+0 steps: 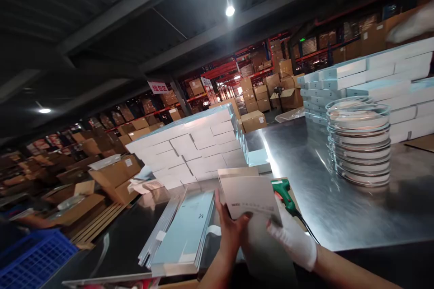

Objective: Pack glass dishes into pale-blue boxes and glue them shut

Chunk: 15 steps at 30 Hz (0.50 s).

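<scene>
My bare left hand [231, 223] grips the left side of a pale, flat cardboard piece [252, 192] with a printed line of text, too blurred to read. My right hand [294, 237], in a white glove with bare fingertips, holds its right side. Another pale panel shows behind its upper edge. Just beyond my right hand lies a green hot glue gun [284, 193] with a black cord. Left of my hands is a stack of light blue flat boxes [185, 228], with white folded strips [159, 231] alongside.
A wall of white boxes [200, 144] stands across the steel table [291, 153]. To the right are stacked clear round reels [359, 144] and more white boxes [373, 76]. A blurred gloved hand [413, 25] shows at upper right. A blue crate [37, 255] sits at lower left.
</scene>
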Available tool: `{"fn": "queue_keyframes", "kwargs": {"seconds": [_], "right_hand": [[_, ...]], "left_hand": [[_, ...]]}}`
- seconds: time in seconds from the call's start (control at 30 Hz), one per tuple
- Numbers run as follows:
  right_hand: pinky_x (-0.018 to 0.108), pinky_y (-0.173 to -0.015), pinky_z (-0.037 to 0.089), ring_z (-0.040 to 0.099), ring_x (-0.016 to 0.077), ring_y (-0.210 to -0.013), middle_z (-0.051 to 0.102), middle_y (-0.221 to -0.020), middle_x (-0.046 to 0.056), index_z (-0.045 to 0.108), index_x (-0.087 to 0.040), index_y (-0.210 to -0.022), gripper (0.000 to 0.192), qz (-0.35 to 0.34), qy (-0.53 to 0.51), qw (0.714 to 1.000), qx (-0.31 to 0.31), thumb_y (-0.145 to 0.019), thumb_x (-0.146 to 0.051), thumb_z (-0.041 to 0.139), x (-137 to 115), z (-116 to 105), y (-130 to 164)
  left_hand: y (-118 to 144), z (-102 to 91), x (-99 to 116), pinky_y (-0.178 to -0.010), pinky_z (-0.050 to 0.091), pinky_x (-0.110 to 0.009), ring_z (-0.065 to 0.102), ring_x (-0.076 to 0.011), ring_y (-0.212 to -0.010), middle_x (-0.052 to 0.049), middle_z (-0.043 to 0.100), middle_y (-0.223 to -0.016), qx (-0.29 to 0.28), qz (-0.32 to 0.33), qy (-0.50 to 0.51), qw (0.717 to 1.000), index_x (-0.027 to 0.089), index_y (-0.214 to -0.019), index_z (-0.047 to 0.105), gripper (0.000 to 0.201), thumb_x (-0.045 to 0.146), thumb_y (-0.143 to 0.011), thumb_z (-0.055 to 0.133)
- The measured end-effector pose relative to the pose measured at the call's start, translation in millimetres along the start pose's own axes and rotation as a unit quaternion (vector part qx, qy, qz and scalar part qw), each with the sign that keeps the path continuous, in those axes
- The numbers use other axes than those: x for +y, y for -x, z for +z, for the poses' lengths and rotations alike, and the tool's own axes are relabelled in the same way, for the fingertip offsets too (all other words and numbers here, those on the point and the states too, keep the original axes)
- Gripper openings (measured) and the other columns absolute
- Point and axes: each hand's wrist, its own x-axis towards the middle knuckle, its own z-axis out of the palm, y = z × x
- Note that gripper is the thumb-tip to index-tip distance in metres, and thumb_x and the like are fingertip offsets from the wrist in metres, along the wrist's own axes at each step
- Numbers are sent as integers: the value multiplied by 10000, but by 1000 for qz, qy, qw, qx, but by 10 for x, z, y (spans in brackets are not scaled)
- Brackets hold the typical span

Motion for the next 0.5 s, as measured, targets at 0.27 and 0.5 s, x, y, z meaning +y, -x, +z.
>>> {"fn": "queue_keyframes", "kwargs": {"seconds": [0.27,0.5], "right_hand": [[452,-1019,630,756,330,-1100,782,-1206,149,789,-208,-1175,849,23,-1,1000,-19,-791,-957,669,-200,-126,-282],[400,-993,622,731,323,-1198,750,-1325,136,753,-233,-1121,718,-10,-15,1000,21,-847,-892,677,-166,43,-346]], "left_hand": [[98,-308,-289,-1157,569,-562,608,-417,-1460,-172,644,-1518,-89,266,-127,951,311,-1582,541,757,503,-909,831],[-31,-351,-112,-1070,602,-535,721,-372,-1232,-144,773,-1163,-92,246,-150,953,213,-1194,762,486,628,-942,743]]}}
